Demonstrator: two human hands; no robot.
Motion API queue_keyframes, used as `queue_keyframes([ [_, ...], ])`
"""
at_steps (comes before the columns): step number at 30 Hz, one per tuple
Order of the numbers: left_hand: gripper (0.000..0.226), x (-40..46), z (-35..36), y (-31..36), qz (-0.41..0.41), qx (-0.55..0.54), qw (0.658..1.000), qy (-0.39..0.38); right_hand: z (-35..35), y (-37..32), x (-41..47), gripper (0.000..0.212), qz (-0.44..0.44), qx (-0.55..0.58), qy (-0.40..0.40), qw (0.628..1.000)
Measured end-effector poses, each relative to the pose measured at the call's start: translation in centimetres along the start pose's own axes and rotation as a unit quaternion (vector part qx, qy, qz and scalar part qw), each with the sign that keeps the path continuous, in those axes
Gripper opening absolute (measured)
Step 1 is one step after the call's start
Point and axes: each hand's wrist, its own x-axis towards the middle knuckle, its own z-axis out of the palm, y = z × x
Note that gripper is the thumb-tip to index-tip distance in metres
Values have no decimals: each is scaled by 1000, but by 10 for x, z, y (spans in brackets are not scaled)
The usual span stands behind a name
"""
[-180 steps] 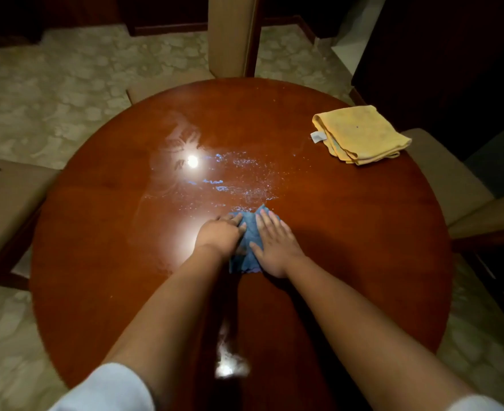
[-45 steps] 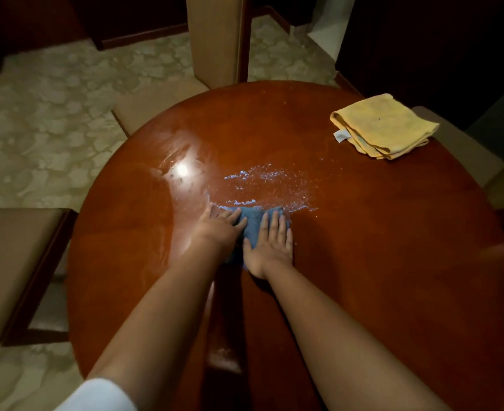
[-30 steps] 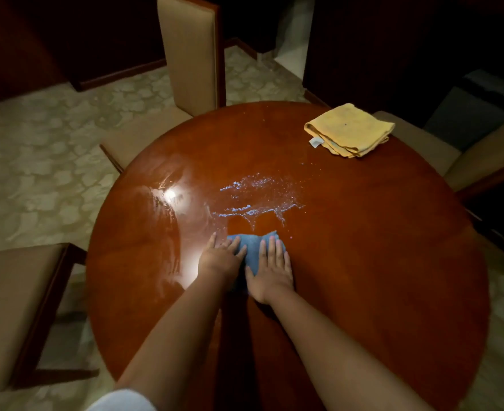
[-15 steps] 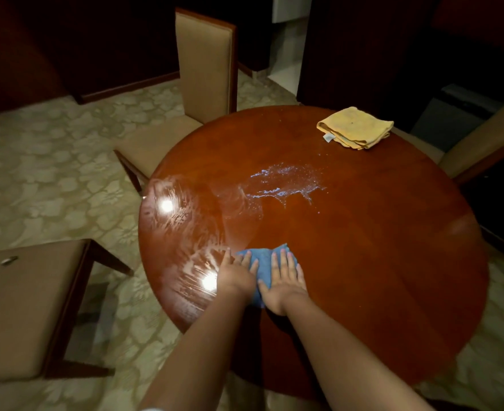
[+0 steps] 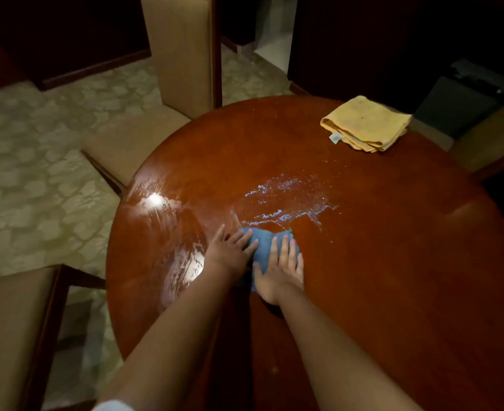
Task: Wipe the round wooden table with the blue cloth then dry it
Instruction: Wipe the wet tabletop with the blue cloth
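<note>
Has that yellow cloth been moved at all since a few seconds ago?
No. The yellow cloth lies folded at the same far right spot near the table edge; only the camera shifted.

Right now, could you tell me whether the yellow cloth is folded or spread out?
Folded. The yellow cloth lies as a compact square on the table's far side, stacked layers showing along its near edge.

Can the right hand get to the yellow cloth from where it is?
Probably yes. The right hand lies flat on the blue cloth; bare table runs up to the yellow cloth, though it's a long stretch.
</note>
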Motion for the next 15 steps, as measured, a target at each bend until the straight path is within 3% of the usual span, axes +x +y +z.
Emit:
queue_keyframes([
  [5, 55, 36, -20, -19, 24, 32, 999, -17, -16, -6, 29, 74, 14, 10, -5, 1000],
  [15, 58, 13, -15, -7, 35, 51, 998, -13, -7, -1, 4, 73, 16, 6, -1, 1000],
])
